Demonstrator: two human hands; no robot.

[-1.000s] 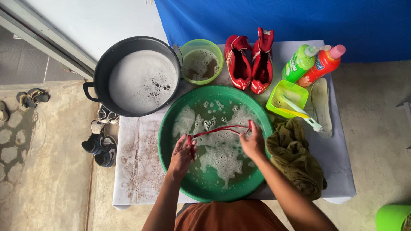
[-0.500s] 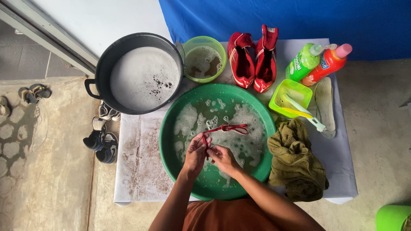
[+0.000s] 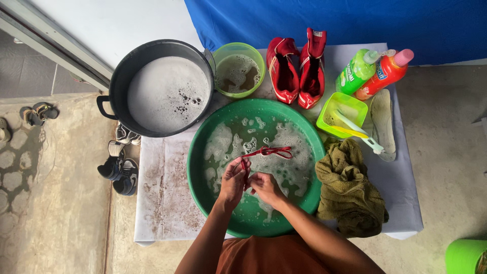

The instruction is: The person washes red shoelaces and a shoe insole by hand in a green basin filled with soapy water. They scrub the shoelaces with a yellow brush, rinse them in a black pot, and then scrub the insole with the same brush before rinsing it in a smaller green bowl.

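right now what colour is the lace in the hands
Red; the shoelace shows best in the head view, over the green basin.

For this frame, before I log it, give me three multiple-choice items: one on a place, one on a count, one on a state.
1. Where do the two red shoes lie?
A. in the black pot
B. on the table beyond the round green plastic basin
C. on the floor

2. How many plastic bottles lie at the table's far right corner?
A. two
B. one
C. four

3. What state is the thin red shoelace in?
A. dry and coiled beside the towel
B. threaded in a shoe
C. pinched by the left hand and right hand over soapy water

Answers: 1 B, the pair sits past the basin's rim; 2 A, one green bottle, one red-orange; 3 C, the fingers of both hands grip it above foam.
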